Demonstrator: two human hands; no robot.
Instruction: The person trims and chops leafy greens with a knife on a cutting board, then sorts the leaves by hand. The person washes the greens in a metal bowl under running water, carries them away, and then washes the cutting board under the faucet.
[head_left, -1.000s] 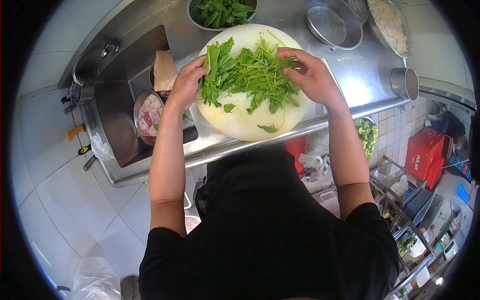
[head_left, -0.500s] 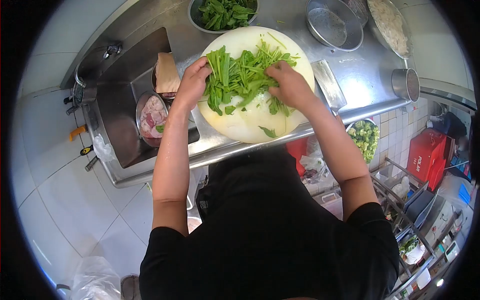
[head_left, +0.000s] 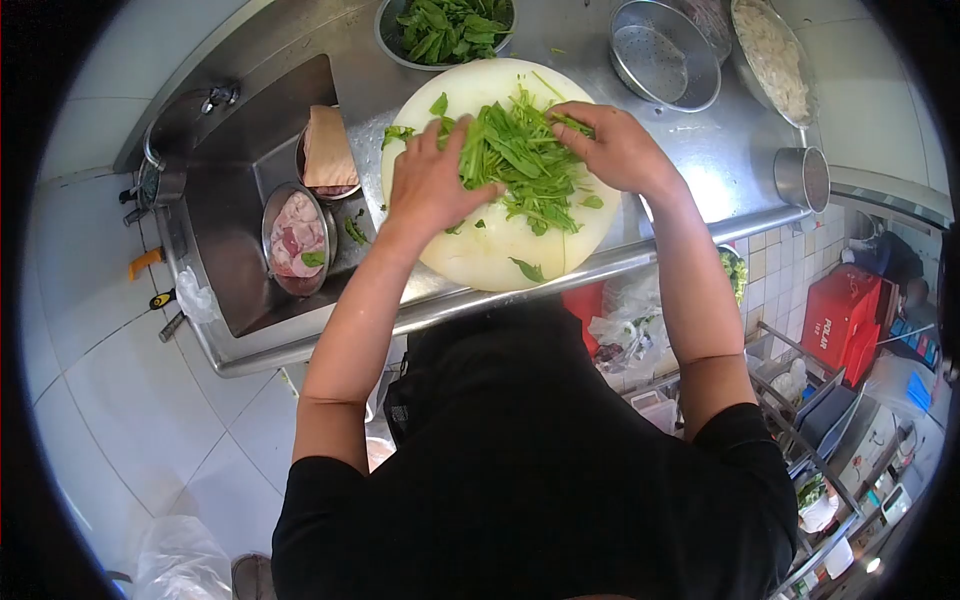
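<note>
A loose heap of cut leafy greens (head_left: 520, 160) lies on the round white cutting board (head_left: 440, 255). At its left side my left hand (head_left: 432, 185) rests with fingers spread and thumb stretched out, touching the leaves. My right hand (head_left: 620, 150) is at the right side of the heap, its thumb and fingers closed on some of the greens. Single leaves lie apart near the front of the board, and a few more sit at its left rim, partly behind my left hand.
Behind the board stands a colander of leaves (head_left: 455, 30). A perforated metal bowl (head_left: 665, 60), a tray of pale food (head_left: 770, 60) and a metal container (head_left: 802, 178) are at right. The sink (head_left: 225, 240) at left holds a bowl of raw meat (head_left: 298, 240).
My left hand has moved right and spread its fingers against the heap. My right hand has shifted slightly up and right. The greens are gathered closer together, and some leaves lie in the sink.
</note>
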